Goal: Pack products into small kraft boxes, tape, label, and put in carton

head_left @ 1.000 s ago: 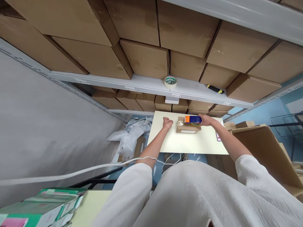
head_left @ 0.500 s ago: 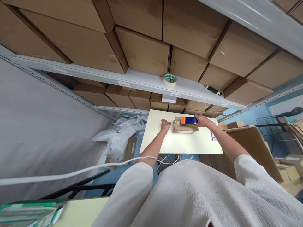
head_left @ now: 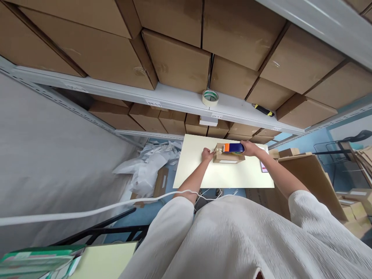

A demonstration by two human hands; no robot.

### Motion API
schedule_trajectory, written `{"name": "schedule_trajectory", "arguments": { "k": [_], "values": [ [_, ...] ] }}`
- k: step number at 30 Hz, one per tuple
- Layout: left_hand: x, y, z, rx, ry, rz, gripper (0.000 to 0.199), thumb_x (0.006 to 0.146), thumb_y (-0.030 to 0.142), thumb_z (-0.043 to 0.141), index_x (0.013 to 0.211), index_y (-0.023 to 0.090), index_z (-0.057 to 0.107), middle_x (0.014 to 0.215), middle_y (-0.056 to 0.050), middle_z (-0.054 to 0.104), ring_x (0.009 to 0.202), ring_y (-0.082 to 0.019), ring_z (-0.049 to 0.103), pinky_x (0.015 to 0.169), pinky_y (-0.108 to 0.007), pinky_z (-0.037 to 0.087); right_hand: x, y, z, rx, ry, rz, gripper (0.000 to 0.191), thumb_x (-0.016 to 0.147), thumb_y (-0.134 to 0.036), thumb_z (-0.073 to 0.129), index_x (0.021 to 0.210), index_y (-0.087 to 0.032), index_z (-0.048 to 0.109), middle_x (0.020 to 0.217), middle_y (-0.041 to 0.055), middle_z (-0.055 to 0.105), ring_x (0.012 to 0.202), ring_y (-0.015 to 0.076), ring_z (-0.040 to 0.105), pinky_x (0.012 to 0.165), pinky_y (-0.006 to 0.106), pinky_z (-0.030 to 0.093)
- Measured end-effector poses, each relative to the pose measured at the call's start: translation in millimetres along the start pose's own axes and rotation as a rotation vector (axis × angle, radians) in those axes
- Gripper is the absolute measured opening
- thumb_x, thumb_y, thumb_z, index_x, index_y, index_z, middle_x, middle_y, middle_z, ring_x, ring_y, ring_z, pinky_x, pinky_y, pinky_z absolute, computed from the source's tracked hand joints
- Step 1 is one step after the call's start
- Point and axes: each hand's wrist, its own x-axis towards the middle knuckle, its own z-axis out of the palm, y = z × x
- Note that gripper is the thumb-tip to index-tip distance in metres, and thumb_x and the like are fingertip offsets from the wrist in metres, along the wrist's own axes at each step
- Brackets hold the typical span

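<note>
A small brown cardboard box (head_left: 229,158) with a white label on its near side rests on the pale yellow table (head_left: 193,143). My right hand (head_left: 249,148) is closed round the end of a blue and orange tape dispenser (head_left: 234,147), which lies over the top of the box. Shiny clear tape (head_left: 219,150) shows on the box's left part. My left hand (head_left: 207,154) is at the left end of the box, its fingers closed against that edge; whether they pinch tape or cardboard is too small to tell.
A phone (head_left: 264,166) lies at the table's right side. The shelf (head_left: 180,93) above holds a tape roll (head_left: 210,98), a cutter (head_left: 263,110) and several boxes. A white cable (head_left: 116,209) crosses at lower left. A large open carton (head_left: 314,182) stands right.
My left hand has moved right and now meets the left end of the box. The dispenser in my right hand stays over the box, nearly unmoved.
</note>
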Motion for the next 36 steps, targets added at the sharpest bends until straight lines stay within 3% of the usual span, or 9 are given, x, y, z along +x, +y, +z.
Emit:
{"name": "schedule_trajectory", "arguments": {
  "k": [4,7,9,11,13,16,20,26,36],
  "values": [
    [-5,4,-8.5,-0.055,-0.031,0.182,0.021,0.081,0.011,0.069,0.092,0.025,0.058,0.100,-0.002,0.072,0.103,-0.019,0.071,0.096,-0.032,0.055,1,0,1,-0.016,-0.004,-0.003,0.042,0.090,-0.048,0.081,0.117,-0.021,0.063,0.115,0.0124,0.077,0.101,0.0279,0.070,0.078,0.031,0.049],
    [-11,8,-11.5,-0.122,-0.206,0.195,0.028,0.083,0.008,0.064,0.107,0.024,0.064,0.111,-0.005,0.077,0.107,-0.021,0.074,0.101,-0.037,0.057,2,2,3,-0.005,0.005,-0.016,0.043,0.090,-0.049,0.080,0.117,-0.021,0.063,0.115,0.0129,0.076,0.101,0.0281,0.070,0.079,0.031,0.049],
    [-15,12,-14.1,-0.044,-0.242,0.212,0.039,0.084,0.011,0.066,0.120,0.024,0.065,0.124,-0.009,0.076,0.119,-0.026,0.072,0.109,-0.044,0.054,3,3,6,0.018,0.024,-0.028,0.043,0.089,-0.048,0.080,0.116,-0.020,0.063,0.115,0.0128,0.076,0.101,0.0282,0.070,0.080,0.031,0.049],
    [-19,18,-16.1,0.092,-0.243,0.341,0.056,0.083,0.014,0.071,0.137,0.024,0.062,0.146,-0.013,0.068,0.141,-0.030,0.062,0.121,-0.047,0.046,2,3,9,0.067,0.048,-0.047,0.041,0.089,-0.045,0.080,0.116,-0.021,0.063,0.116,0.0122,0.076,0.102,0.0276,0.069,0.082,0.031,0.049],
    [-23,27,-16.1,0.265,-0.290,0.535,0.082,0.079,0.021,0.080,0.156,0.023,0.051,0.169,-0.014,0.048,0.160,-0.034,0.041,0.131,-0.047,0.034,0,2,12,0.128,0.080,-0.061,0.038,0.089,-0.040,0.079,0.118,-0.021,0.062,0.118,0.0114,0.075,0.102,0.0265,0.069,0.084,0.030,0.049],
    [-27,41,-13.6,0.550,-0.431,0.673,0.118,0.072,0.035,0.092,0.171,0.024,0.029,0.182,-0.015,0.023,0.169,-0.039,0.016,0.137,-0.053,0.017,-4,0,13,0.163,0.104,-0.053,0.037,0.090,-0.035,0.076,0.121,-0.021,0.061,0.121,0.0106,0.074,0.102,0.0254,0.070,0.084,0.030,0.049],
    [-28,51,-13.0,0.767,-0.522,0.652,0.124,0.077,0.046,0.090,0.175,0.027,0.016,0.184,-0.015,0.015,0.170,-0.040,0.012,0.136,-0.060,0.006,-7,-3,5,0.095,0.042,-0.052,0.034,0.089,-0.032,0.076,0.118,-0.022,0.062,0.118,0.0100,0.076,0.100,0.0261,0.071,0.083,0.030,0.046],
    [-26,54,-13.4,0.875,-0.493,0.599,0.122,0.076,0.051,0.089,0.174,0.032,0.020,0.184,-0.014,0.015,0.167,-0.045,0.018,0.135,-0.066,0.000,-11,9,0,0.068,0.011,-0.109,0.029,0.087,-0.032,0.077,0.111,-0.022,0.063,0.112,0.0102,0.078,0.099,0.0278,0.072,0.086,0.032,0.044],
    [-30,56,-12.4,0.901,-0.478,0.562,0.116,0.074,0.046,0.090,0.172,0.033,0.028,0.184,-0.013,0.017,0.165,-0.047,0.025,0.134,-0.067,-0.001,-46,87,22,0.051,0.025,-0.069,0.030,0.080,-0.019,0.076,0.107,-0.024,0.063,0.108,0.0080,0.078,0.095,0.0283,0.072,0.083,0.033,0.045]
  ]
}}
